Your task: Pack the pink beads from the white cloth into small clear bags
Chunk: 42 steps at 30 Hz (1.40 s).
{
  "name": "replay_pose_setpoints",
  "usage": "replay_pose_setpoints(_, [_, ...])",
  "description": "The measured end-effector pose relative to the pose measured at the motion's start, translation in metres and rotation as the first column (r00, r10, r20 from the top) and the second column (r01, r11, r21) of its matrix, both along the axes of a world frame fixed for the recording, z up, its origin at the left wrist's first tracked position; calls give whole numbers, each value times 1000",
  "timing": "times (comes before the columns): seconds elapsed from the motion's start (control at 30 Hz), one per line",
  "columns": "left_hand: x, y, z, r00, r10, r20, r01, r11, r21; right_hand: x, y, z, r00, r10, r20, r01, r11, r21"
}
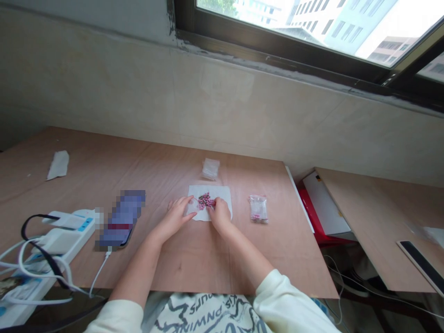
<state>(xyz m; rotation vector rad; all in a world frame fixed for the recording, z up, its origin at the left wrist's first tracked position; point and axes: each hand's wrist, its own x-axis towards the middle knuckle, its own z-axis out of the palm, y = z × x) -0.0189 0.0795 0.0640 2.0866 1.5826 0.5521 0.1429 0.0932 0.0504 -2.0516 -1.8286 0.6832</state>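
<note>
A small heap of pink and dark beads (206, 200) lies on a white sheet (225, 192) in the middle of the table. My left hand (178, 212) rests at the sheet's left edge, its index finger and thumb apart. A faint thin line, perhaps a thread, shows between that index finger and the beads. From the right, my right hand (221, 214) reaches into the heap with its fingers drawn together at the beads. Whatever sits between those fingertips is too small to make out. Right of the sheet lies a clear zip bag (258, 209) with a few pink pieces inside.
Behind the sheet is a folded clear plastic bag (211, 169). To the left lie a phone (123, 219) on a charging cable and a power strip (65, 245) with tangled cords. A paper scrap (58, 164) is far left. The table's right edge borders a gap before another table (374, 208).
</note>
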Motion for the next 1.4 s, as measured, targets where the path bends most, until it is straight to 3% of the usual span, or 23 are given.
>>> replay_pose_setpoints(0.17, [0,-5,3,1000,-3,-3,3,999,-43,-4,-3,-6,999,4,-43,-2,999,44])
replay_pose_setpoints(0.3, [4,-7,4,1000,9,-18,-10,996,-91,-3,-3,1,966,-53,-253,86,989,120])
replay_pose_setpoints(0.47, [10,-2,4,1000,9,-30,-12,997,-79,-12,0,13,867,132,-481,-41,980,196])
replay_pose_setpoints(0.57, [11,2,5,999,1,-41,-4,998,-63,-7,6,10,901,51,-432,34,982,187])
replay_pose_setpoints(0.67, [8,5,6,999,-3,-43,1,999,-39,3,10,1,970,-27,-241,70,983,169])
replay_pose_setpoints(0.93, [5,2,7,999,12,-43,-14,999,-52,8,8,-12,994,94,-54,-87,988,126])
replay_pose_setpoints(1.03, [5,0,5,999,11,-38,-14,997,-77,8,7,-6,994,81,-77,-70,988,139])
replay_pose_setpoints(1.13, [8,-2,2,1000,7,-30,-9,996,-85,4,3,5,974,60,-218,-12,977,213])
replay_pose_setpoints(1.27, [11,-2,-3,1000,-3,-16,2,999,-52,-5,-1,17,909,203,-363,-104,956,276])
replay_pose_setpoints(1.4, [10,-1,-4,1000,-17,-25,16,999,-38,0,6,9,961,48,-271,16,973,230])
